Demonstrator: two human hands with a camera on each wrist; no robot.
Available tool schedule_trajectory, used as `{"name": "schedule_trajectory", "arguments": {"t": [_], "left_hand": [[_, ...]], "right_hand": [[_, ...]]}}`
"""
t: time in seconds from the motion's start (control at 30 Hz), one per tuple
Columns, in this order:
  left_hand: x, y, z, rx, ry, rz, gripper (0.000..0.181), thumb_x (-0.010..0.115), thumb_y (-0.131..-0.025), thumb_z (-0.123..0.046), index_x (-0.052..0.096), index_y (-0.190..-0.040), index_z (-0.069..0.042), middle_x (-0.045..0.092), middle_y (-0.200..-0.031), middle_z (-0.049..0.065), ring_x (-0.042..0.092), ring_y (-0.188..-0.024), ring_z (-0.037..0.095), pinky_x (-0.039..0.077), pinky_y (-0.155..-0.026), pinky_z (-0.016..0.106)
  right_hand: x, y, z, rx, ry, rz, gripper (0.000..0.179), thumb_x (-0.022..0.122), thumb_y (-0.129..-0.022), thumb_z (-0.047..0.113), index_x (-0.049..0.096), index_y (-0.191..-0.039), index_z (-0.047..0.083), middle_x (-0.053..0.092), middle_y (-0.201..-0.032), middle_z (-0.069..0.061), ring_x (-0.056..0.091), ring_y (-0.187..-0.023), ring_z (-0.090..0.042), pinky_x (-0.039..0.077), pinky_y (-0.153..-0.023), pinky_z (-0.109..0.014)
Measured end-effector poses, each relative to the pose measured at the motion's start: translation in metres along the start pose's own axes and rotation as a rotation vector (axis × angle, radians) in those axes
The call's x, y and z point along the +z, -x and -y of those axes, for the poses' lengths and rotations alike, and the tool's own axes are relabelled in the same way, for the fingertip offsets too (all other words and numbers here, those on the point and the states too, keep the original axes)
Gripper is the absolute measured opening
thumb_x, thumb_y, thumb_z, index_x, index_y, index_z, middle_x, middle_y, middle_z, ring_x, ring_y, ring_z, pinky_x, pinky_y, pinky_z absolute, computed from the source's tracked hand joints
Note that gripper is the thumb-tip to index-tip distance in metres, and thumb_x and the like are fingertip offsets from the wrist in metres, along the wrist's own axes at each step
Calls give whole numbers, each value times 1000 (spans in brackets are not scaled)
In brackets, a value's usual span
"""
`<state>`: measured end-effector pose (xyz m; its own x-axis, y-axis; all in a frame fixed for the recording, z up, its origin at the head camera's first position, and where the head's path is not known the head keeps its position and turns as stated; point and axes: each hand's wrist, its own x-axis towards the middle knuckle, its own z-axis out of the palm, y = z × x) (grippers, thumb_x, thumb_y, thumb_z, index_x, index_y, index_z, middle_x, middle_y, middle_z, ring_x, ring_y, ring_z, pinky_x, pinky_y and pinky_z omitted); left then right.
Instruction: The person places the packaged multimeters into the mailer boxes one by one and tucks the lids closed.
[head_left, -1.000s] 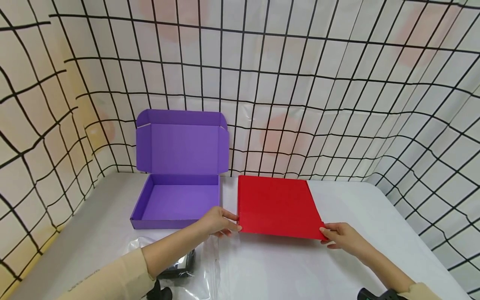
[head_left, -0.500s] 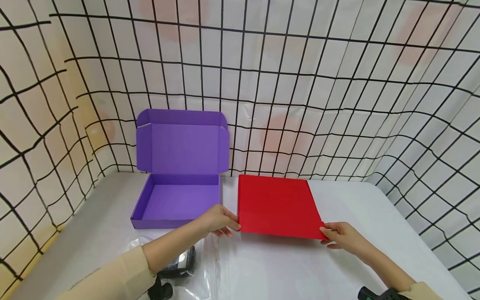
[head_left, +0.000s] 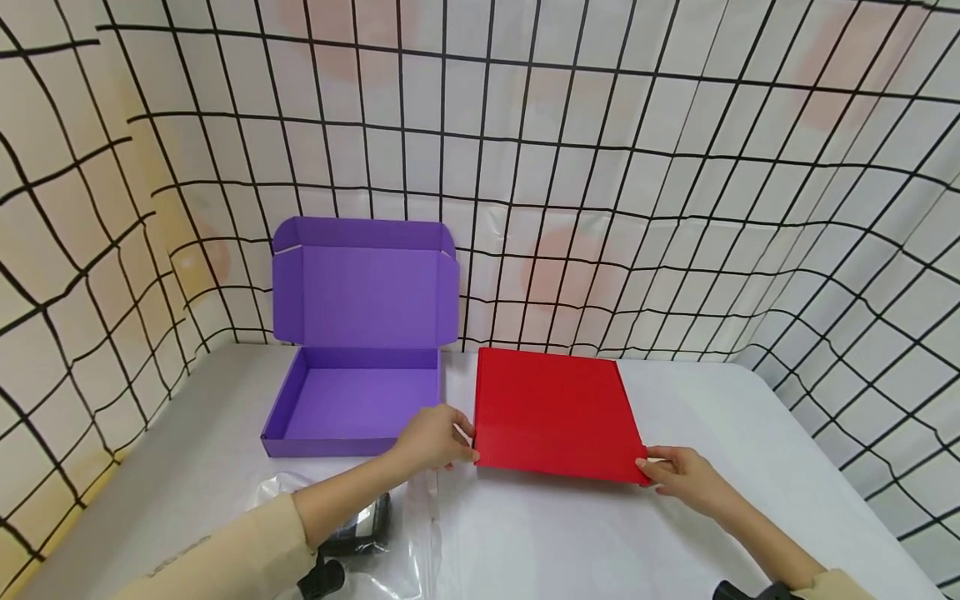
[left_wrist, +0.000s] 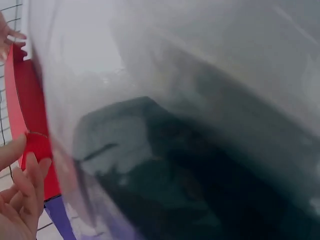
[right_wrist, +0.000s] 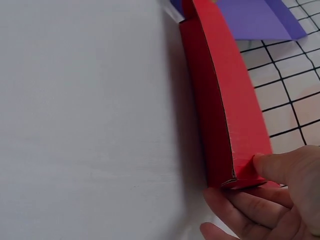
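A closed red cardboard box lies on the white table, right of an open purple box. My left hand holds the red box at its front left corner. In the left wrist view, the thumb and fingers lie against that corner. At the front right corner my right hand pinches the box. The right wrist view shows the thumb on top and the other fingers under the edge. Below the front edge runs a shadow.
The purple box's lid stands upright against a black wire grid that surrounds the table. A clear plastic bag with a black item in it lies under my left forearm, partly hidden.
My left hand has shifted slightly up along the red box's left side, its fingers moving closer to that side. The box's front right corner sits slightly lower. The purple box has not moved.
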<state>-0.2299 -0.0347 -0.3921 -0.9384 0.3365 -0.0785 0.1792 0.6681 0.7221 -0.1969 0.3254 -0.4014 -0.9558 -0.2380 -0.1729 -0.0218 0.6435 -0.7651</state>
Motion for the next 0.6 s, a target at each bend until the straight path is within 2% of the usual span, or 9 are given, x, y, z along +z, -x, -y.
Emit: {"name": "schedule_trajectory", "arguments": {"t": [0.1, 0.17, 0.27, 0.33, 0.43, 0.5, 0.6], "left_hand": [[3, -1, -2, 73, -196, -59, 32, 80, -68, -16, 61, -92, -7, 66, -76, -1, 59, -61, 14, 44, -51, 26], [6, -2, -5, 124, -319, -96, 45, 81, -67, -17, 58, -103, -6, 64, -87, 4, 59, -67, 17, 45, -53, 29], [7, -5, -10, 195, -465, -102, 64, 82, -67, -17, 53, -122, -5, 59, -109, 10, 62, -84, 24, 52, -62, 35], [8, -8, -12, 229, -546, -87, 68, 81, -68, -17, 53, -129, -8, 55, -124, 10, 61, -99, 28, 54, -70, 39], [8, -11, -14, 259, -639, -62, 65, 81, -68, -19, 57, -127, -11, 53, -131, 6, 55, -111, 27, 54, -75, 40], [8, -13, -14, 266, -662, -61, 64, 82, -67, -19, 58, -126, -12, 55, -131, 6, 54, -109, 26, 54, -73, 39], [10, -15, -14, 272, -678, -65, 63, 83, -66, -20, 59, -125, -12, 55, -130, 8, 54, -107, 24, 54, -71, 37]], "right_hand": [[3, -1, -1, 1, 68, -44, 48, 56, -92, 17, 45, -118, -22, 67, -96, -23, 65, -85, -27, 55, -69, -31], [5, -2, -2, 13, 107, -69, 47, 57, -91, 19, 48, -117, -19, 67, -96, -21, 65, -84, -25, 54, -68, -29], [6, -3, -5, 19, 146, -91, 46, 58, -90, 22, 51, -115, -16, 68, -96, -20, 65, -85, -25, 52, -68, -28], [7, -4, -6, 14, 169, -104, 45, 59, -90, 23, 52, -115, -15, 68, -96, -19, 65, -87, -26, 52, -70, -30], [7, -5, -7, -2, 204, -121, 44, 59, -90, 24, 54, -112, -13, 69, -95, -19, 65, -90, -28, 52, -73, -33], [9, -4, -7, -26, 225, -144, 44, 61, -89, 24, 54, -113, -11, 68, -97, -20, 66, -89, -29, 52, -73, -35], [10, -4, -8, -112, 304, -237, 52, 66, -85, 23, 49, -124, -8, 62, -111, -25, 64, -92, -34, 53, -72, -41]]}}
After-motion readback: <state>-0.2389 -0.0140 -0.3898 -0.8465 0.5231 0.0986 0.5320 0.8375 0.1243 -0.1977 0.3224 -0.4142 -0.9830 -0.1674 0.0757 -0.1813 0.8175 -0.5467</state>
